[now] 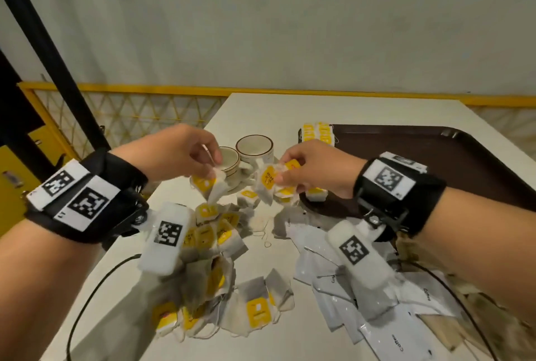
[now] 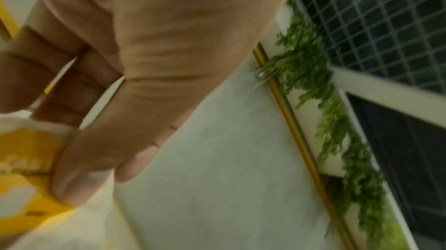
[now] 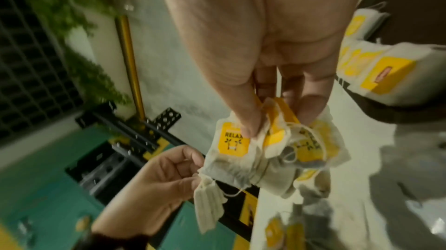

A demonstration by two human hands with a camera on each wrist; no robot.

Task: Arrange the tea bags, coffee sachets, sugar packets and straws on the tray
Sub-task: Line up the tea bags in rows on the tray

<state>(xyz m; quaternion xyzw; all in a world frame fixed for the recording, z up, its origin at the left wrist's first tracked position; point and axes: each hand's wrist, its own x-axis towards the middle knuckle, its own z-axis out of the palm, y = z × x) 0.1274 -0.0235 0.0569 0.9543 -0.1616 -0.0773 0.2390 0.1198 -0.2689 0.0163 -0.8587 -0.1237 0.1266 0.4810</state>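
Above the white table's (image 1: 290, 117) middle, the right hand (image 1: 313, 170) pinches a bunch of white paper tea bags with yellow labels (image 1: 271, 183) between thumb and fingertips; in the right wrist view the thumb (image 3: 243, 113) presses on a label reading "RELAX" and the bags hang crumpled below, strings looped around them. Just beside it, the left hand (image 1: 179, 152) pinches a single yellow-labelled tea bag (image 1: 208, 185) between thumb and forefinger, its pouch dangling; whether its string ties into the bunch I cannot tell. Behind the hands stand two cream ceramic cups with brown rims (image 1: 246, 155), touching each other. At the table's right side lies a dark brown plastic tray (image 1: 435, 152), with a row of tea bags (image 1: 317, 134) standing at its far left corner and a few more along its left edge. Near the table's front edge, a loose heap of tea bags (image 1: 220, 282) sprawls on the left, and white coffee sachets (image 1: 385, 317) overlap on the right.
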